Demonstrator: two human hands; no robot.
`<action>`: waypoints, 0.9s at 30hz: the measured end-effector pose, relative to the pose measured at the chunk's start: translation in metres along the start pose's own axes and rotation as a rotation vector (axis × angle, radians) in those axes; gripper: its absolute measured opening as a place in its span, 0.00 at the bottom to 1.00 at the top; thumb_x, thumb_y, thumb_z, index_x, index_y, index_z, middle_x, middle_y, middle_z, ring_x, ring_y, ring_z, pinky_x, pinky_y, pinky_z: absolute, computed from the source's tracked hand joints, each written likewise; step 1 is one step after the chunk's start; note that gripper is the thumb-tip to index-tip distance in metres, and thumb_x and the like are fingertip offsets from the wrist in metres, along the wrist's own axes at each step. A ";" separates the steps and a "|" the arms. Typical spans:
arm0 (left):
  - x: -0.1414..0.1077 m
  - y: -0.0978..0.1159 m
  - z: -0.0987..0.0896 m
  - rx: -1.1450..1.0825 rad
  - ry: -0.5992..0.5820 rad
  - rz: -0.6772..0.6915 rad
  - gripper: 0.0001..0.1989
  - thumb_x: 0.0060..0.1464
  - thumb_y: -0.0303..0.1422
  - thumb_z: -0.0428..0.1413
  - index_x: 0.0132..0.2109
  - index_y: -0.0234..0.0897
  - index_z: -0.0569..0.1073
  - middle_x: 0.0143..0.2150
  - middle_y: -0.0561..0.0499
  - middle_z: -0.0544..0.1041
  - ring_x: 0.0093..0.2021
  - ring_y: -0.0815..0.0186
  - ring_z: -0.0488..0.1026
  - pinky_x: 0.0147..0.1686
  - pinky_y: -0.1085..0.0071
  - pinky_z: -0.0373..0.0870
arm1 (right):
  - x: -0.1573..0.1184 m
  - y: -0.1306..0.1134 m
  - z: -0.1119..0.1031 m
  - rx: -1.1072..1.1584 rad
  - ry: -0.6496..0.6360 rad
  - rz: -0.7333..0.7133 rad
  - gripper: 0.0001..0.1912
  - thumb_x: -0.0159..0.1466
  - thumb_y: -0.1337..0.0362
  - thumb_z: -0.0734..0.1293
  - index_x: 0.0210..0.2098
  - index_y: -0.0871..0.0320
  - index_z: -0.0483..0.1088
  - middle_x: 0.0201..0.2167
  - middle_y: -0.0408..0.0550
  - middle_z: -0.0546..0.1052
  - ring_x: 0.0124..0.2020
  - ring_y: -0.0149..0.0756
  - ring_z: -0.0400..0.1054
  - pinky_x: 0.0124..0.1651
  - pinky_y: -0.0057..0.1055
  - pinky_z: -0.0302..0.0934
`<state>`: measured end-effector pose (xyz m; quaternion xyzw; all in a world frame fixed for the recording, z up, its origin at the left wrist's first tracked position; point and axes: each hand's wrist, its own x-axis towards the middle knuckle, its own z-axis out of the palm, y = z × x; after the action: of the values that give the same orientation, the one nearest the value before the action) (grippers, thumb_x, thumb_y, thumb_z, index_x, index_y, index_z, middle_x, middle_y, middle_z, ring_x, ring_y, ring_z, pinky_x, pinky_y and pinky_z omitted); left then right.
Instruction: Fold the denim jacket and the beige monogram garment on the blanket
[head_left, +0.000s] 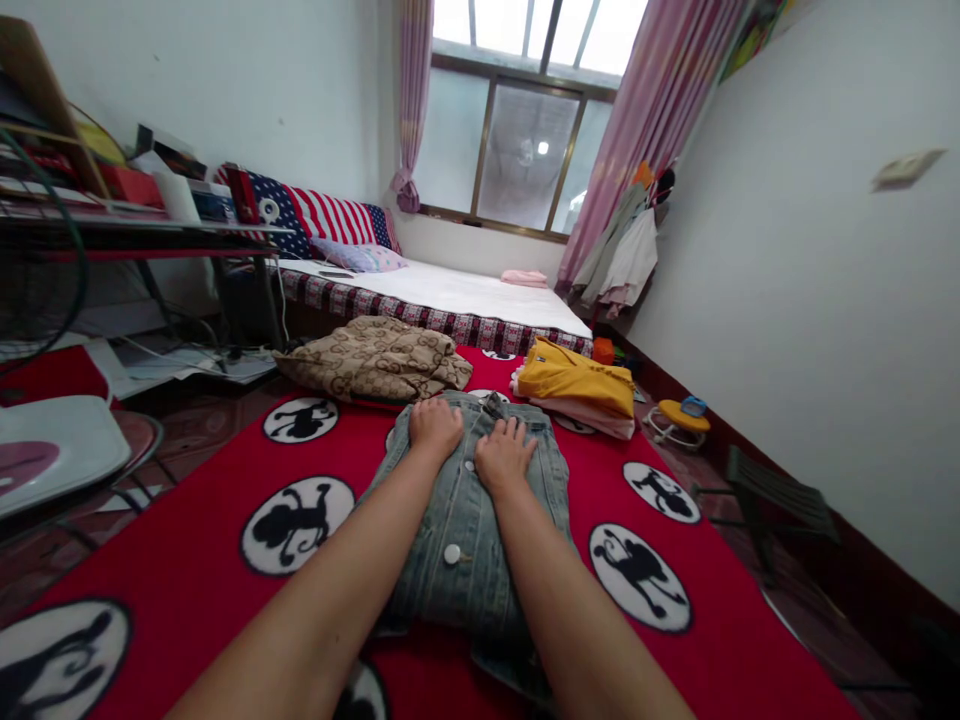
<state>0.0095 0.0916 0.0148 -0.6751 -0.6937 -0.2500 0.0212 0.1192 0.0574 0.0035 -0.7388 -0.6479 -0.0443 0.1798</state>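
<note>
A red rug printed with round black-and-white monkey medallions fills the lower half of the frame. Behind it, across the middle, a low bed with a white sheet runs under the window, which sits at top centre between pink curtains. A cluttered desk stands at the upper left.

On the rug at lower centre lies a faded denim jacket, front up, its metal buttons showing down the middle. Just beyond its collar, left of centre, sits a folded brown patterned garment; to the right of centre lies a small stack of folded clothes topped by a yellow garment. A small dark folding stool stands at the right edge of the rug.

Both forearms reach in from the bottom edge. The left hand rests on the jacket's upper chest with fingers curled under, gripping nothing that can be seen. The right hand, just beside it, lies palm down on the denim, fingers spread flat, holding nothing.
</note>
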 end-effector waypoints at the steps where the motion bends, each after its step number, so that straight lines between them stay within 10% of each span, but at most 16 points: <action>1: -0.003 -0.003 0.001 -0.022 0.030 0.010 0.21 0.60 0.35 0.45 0.50 0.25 0.75 0.50 0.32 0.76 0.54 0.50 0.70 0.56 0.58 0.61 | 0.001 0.001 0.004 0.029 0.002 -0.008 0.27 0.63 0.63 0.54 0.60 0.67 0.61 0.66 0.64 0.56 0.67 0.56 0.47 0.63 0.59 0.42; 13: 0.003 -0.006 0.009 -0.258 0.003 0.493 0.19 0.62 0.37 0.48 0.58 0.47 0.72 0.64 0.55 0.67 0.65 0.60 0.58 0.64 0.59 0.54 | 0.010 0.007 0.002 0.198 -0.058 -0.063 0.33 0.62 0.66 0.54 0.67 0.64 0.51 0.68 0.55 0.55 0.69 0.43 0.46 0.67 0.55 0.40; 27: 0.000 0.000 0.016 -0.040 -0.068 0.343 0.22 0.61 0.41 0.46 0.61 0.51 0.68 0.66 0.53 0.65 0.66 0.55 0.57 0.63 0.49 0.48 | 0.019 0.021 0.004 0.046 -0.231 -0.158 0.31 0.68 0.60 0.48 0.70 0.58 0.45 0.71 0.46 0.46 0.71 0.40 0.39 0.68 0.55 0.35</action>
<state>0.0147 0.0981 0.0005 -0.7920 -0.5635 -0.2335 0.0269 0.1420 0.0742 0.0008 -0.6813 -0.7214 0.0416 0.1169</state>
